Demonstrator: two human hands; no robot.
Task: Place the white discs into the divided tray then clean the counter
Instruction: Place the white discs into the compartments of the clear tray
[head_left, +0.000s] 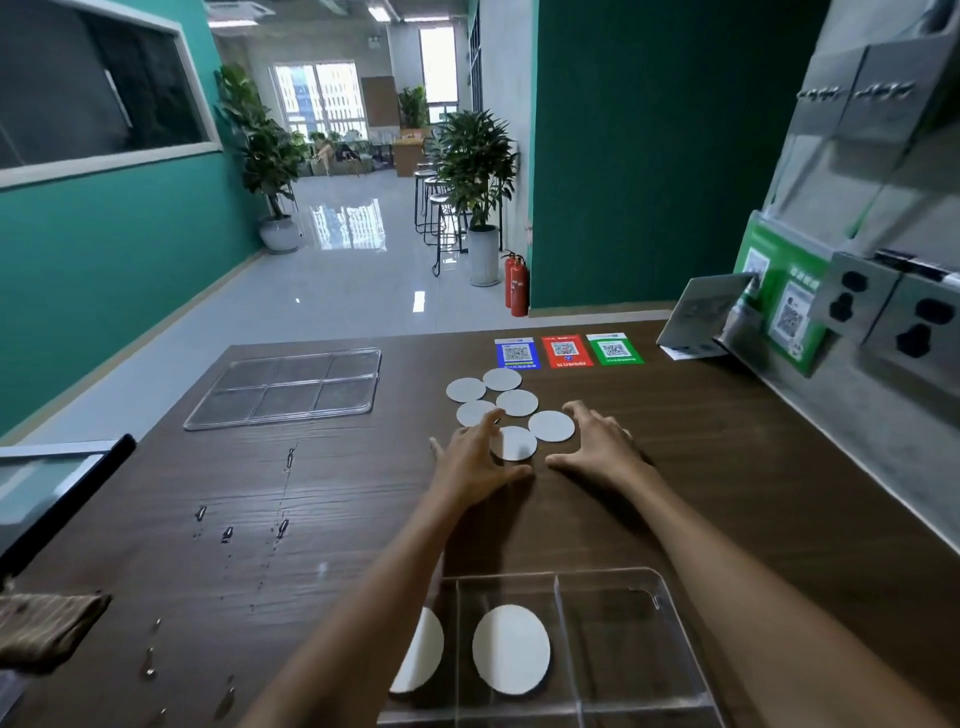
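a dark wood-grain counter (675, 467) is filling the lower half of the view, with water droplets (228, 532) lying scattered over its left part. six white discs (517, 402) are sitting in a loose cluster near the middle of the counter, some touching or overlapping. the left hand (475, 457) is resting flat beside the nearest disc (514, 443), its fingers loose and its fingertips lying on that disc's left edge, gripping nothing. the right hand (597, 441) is hovering or resting just right of the same disc, fingers spread and relaxed, holding nothing; one finger is reaching close to the disc (551, 426) next to it.

a clear divided tray (649, 649) is standing at the near edge, with one white disc (511, 649) lying in a compartment and another (423, 649) partly hidden behind the left forearm. a second clear divided tray (283, 387) is lying further off on the left. a brown cloth (47, 629) is sitting at the left edge. three qr-code cards (566, 351), blue, red and green, are lying flat beyond the discs.

beyond the counter, a glossy grey floor is running between teal walls toward bright windows, with potted plants (475, 166), bar stools (441, 208) and red fire extinguishers (517, 283).
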